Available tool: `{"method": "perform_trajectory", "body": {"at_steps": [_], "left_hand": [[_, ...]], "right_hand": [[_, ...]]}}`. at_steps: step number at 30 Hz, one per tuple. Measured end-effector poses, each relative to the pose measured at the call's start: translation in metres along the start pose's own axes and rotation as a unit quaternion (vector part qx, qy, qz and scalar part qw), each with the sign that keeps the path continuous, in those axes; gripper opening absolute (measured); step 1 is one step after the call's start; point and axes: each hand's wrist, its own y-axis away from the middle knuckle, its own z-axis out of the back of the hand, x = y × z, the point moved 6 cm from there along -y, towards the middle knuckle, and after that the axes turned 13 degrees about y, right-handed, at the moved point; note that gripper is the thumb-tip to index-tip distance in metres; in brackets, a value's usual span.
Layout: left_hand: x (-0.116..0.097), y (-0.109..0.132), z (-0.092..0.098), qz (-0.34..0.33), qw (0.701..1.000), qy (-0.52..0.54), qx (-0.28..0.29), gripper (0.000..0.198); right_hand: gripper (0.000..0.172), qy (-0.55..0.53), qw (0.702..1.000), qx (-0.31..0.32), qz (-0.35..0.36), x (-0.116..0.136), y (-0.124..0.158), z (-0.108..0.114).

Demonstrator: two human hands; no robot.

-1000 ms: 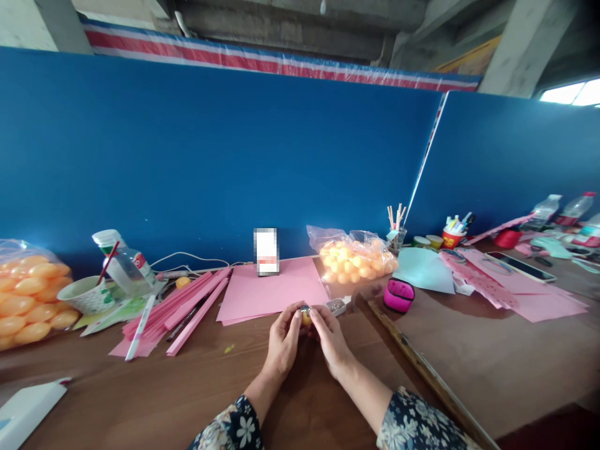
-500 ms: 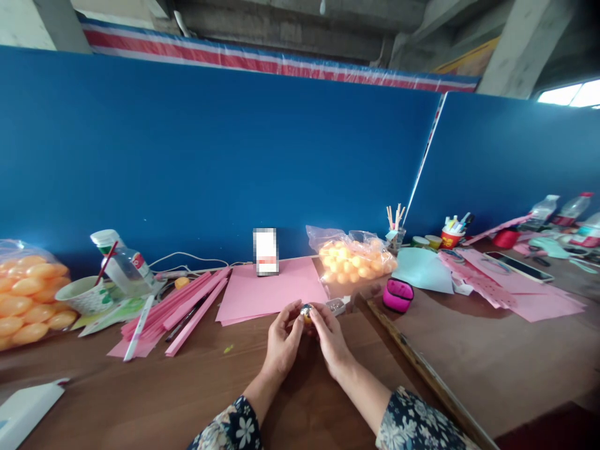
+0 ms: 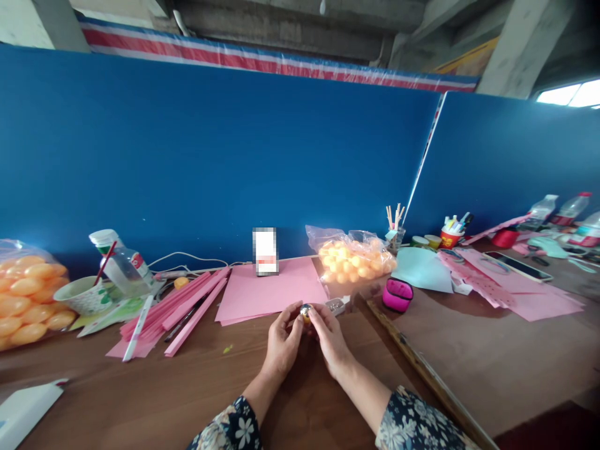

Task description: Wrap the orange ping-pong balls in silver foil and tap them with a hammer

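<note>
The person's left hand and right hand meet over the table, forearms angled inward, fingertips pinching a small ball between them. It sits nearer than the pink paper, shiny silver on top, yellow-orange below.

The single head-worn view looks forward and down, its wide field taking in the blue partition toward twelve o'clock and the surface below; the hands sit close by at six, their sleeves entering at five and seven.
</note>
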Motion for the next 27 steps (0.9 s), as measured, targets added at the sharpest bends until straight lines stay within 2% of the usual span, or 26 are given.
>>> {"method": "perform_trajectory", "body": {"at_steps": [12, 18, 27], "left_hand": [[0.0037, -0.0014, 0.006, -0.001, 1.0, -0.014, -0.027, 0.037], [0.0, 0.0004, 0.0021, 0.013, 0.999, 0.022, -0.031, 0.043], [0.0028, -0.0019, 0.0045, -0.009, 0.999, 0.0, -0.031, 0.033]], "right_hand": [[0.027, -0.004, 1.0, 0.004, -0.008, 0.0041, 0.0016, -0.0015], [0.026, -0.01, 1.0, 0.007, -0.009, 0.0041, 0.0013, -0.0026], [0.028, -0.021, 1.0, 0.001, -0.004, 0.0021, 0.0004, -0.0017]]}}
